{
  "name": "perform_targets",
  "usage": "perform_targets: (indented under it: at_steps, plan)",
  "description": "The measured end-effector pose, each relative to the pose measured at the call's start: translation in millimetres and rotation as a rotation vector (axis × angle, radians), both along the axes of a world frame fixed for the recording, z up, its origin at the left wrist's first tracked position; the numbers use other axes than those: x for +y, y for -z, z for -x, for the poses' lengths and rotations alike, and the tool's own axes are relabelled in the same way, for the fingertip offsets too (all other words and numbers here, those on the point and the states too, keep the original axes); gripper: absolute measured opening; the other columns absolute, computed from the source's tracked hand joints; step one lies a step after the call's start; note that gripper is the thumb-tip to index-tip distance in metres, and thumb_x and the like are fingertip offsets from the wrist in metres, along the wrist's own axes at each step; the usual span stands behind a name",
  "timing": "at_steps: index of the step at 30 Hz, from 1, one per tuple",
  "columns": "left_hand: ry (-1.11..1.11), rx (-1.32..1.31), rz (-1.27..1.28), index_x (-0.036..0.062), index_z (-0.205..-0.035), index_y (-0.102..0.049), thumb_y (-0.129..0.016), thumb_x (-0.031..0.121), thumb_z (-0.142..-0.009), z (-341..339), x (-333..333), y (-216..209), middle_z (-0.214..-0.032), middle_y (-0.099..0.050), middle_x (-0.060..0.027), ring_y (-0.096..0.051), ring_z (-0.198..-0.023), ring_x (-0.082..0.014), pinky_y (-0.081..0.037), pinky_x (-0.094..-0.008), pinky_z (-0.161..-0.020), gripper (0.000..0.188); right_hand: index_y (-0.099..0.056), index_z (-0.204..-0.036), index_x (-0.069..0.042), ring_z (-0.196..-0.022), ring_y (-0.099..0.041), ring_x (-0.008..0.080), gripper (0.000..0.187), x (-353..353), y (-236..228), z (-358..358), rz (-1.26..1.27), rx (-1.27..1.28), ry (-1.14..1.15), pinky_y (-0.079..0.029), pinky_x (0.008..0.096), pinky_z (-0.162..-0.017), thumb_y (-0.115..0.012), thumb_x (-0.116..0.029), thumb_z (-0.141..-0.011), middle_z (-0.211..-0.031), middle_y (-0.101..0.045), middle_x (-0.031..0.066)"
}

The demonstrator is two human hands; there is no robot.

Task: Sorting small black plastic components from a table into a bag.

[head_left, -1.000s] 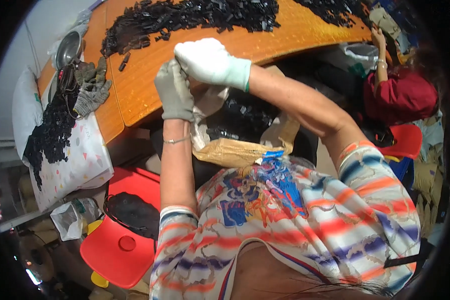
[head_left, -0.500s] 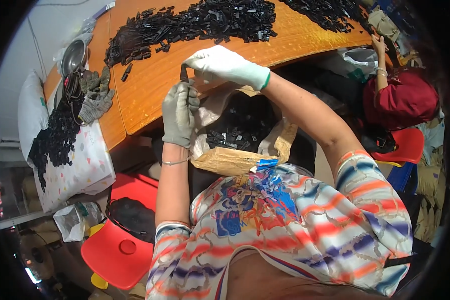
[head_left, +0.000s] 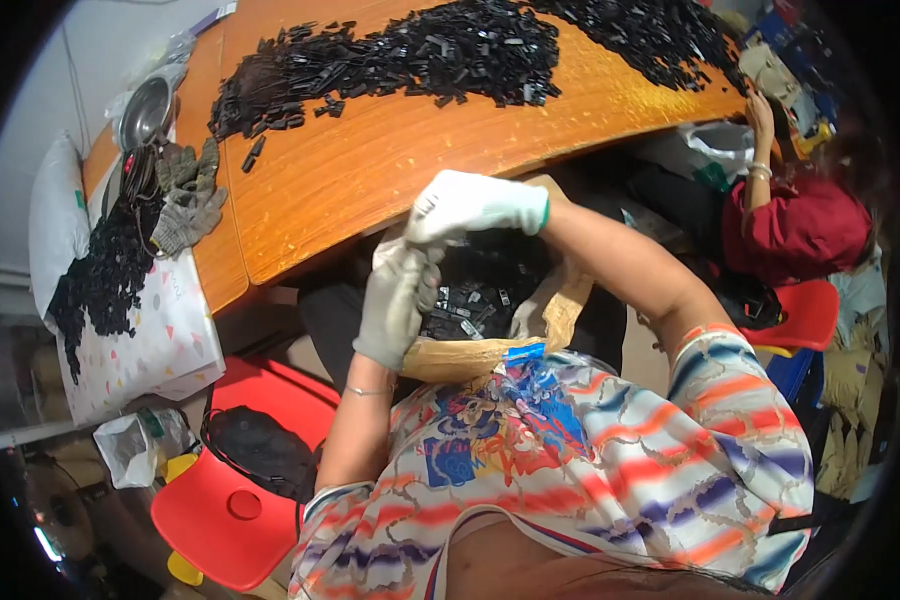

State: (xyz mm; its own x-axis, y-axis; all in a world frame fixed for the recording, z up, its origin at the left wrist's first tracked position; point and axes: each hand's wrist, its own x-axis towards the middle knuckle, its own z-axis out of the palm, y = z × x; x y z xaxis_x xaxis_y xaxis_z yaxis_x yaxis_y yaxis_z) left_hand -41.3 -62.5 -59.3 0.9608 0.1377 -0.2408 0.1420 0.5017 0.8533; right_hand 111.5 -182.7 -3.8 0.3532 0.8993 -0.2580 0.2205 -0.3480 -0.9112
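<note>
My left hand (head_left: 395, 300), in a pale work glove, is closed with its fingers curled. Against it, my right hand (head_left: 465, 208) in a white glove with a green cuff is bent down, its fingers pinched together. Whatever lies between the fingertips is hidden by the gloves. Both hands are over the near-left side of an open brown paper sack (head_left: 568, 305) on my lap. Inside the sack lie many small black plastic pieces (head_left: 475, 305), partly covered by my hands.
Long piles of black pieces (head_left: 450, 55) lie across the orange table (head_left: 350, 190). At left are a metal bowl (head_left: 146, 112), grey gloves (head_left: 188, 195) and more black pieces (head_left: 105, 270). A red chair (head_left: 225, 520) stands left; a person in dark red (head_left: 805, 220) sits right.
Both hands have come down and toward me, from the table edge to over the sack. The dark strip seen between them earlier is out of sight now.
</note>
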Motion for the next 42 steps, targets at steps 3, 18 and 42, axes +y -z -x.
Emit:
perform_targets:
  at_steps: [3,18,42]
  plan:
    - [0.238,-0.019,-0.906,0.0007,-0.112,-0.058,-0.051,0.019,-0.094,9.1,13.5,-4.6,-0.087,-0.063,-0.0119,-0.062,-0.076,-0.0177,-0.049,-0.0290,-0.064,0.026,-0.068,-0.077,-0.005,-0.055,-0.054,0.0107,0.013,13.8,-5.7,-30.9,-0.223,-0.485,-0.317,-0.046,0.0280,-0.055,-0.066,-0.018,-0.079,-0.067,-0.063,0.0075]
    - [-0.572,0.074,-1.690,0.0092,-0.110,-0.060,-0.058,0.012,-0.085,-79.1,162.2,-31.3,-0.101,-0.061,-0.0155,-0.059,-0.093,-0.0327,-0.048,-0.0416,-0.080,0.026,-0.070,-0.088,-0.014,-0.082,-0.066,0.0301,0.018,158.6,22.8,-103.6,0.193,-1.005,0.377,-0.050,0.0392,-0.072,-0.064,-0.030,-0.082,-0.084,-0.068,0.0109]
    - [-0.360,0.167,-2.149,0.0197,-0.095,-0.066,-0.058,0.031,-0.085,-112.0,189.8,-22.9,-0.099,-0.064,-0.0070,-0.061,-0.090,-0.0292,-0.049,-0.0412,-0.077,0.018,-0.071,-0.091,-0.013,-0.081,-0.066,0.0238,0.021,86.4,15.5,-95.6,0.099,-0.824,0.344,-0.051,0.0348,-0.075,-0.065,-0.030,-0.080,-0.085,-0.070,0.0080]
